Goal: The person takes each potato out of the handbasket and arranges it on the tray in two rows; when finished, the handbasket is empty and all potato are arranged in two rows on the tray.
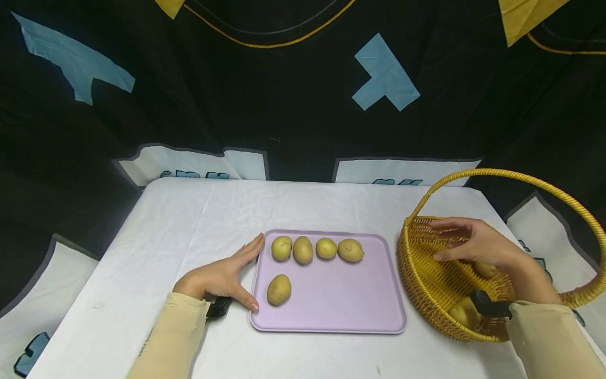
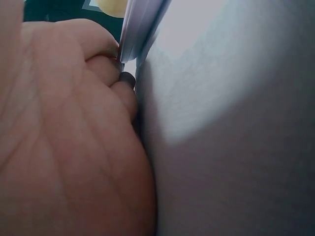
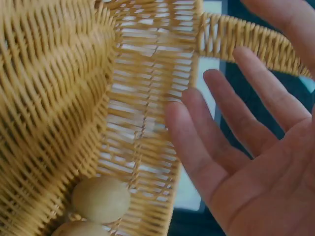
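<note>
Potatoes, smooth and rounded: five on the flat lilac tray, more down in the woven basket!

And the right hand is over the basket, fingers loosely parted, grasping nothing; the left hand rests spread and relaxed against the tray's raised rim. Four potatoes line the far side, one lies alone towards the near left. Inside the ribbed wicker, the right wrist and its dark camera partly cover two potatoes; the right wrist view crops one at the bottom, while palm and shadowy surface fill the left wrist view.
</note>
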{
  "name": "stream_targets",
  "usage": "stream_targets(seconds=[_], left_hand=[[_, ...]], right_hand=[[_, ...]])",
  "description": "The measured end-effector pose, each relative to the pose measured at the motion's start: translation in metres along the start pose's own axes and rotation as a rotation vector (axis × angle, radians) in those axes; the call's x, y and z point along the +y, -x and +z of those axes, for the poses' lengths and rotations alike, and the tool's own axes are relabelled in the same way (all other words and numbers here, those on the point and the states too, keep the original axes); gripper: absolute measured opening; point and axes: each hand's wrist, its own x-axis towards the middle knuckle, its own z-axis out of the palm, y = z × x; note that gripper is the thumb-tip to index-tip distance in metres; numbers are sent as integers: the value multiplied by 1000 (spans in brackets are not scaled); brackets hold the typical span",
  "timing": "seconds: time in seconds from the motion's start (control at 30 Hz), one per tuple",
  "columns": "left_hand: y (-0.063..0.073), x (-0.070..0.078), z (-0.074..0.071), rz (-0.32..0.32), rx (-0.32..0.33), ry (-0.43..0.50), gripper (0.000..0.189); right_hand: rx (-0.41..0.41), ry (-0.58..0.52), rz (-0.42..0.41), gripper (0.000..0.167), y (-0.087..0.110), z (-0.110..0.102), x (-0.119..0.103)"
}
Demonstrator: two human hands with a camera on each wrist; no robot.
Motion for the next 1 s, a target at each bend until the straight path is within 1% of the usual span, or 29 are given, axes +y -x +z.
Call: stream_targets(seconds=[0.2, 0.43, 0.6, 0.7, 0.8, 1.0], left_hand=[[0, 0, 0, -7, 3, -2, 144], [-1, 0, -1, -11, 1, -19, 145], [0, 0, -1, -9, 3, -16, 145], [0, 0, -1, -8, 5, -15, 145], [0, -1, -1, -8, 5, -17, 145], [1, -1, -1, -7, 6, -14, 144]], right_hand=[[49, 31, 171, 77, -1, -5, 16], [129, 52, 312, 90, 0, -8, 28], [131, 29, 429, 96, 3, -14, 31], [120, 7, 476, 98, 3, -16, 34], [105, 12, 484, 96, 4, -16, 38], [97, 52, 513, 84, 2, -9, 46]])
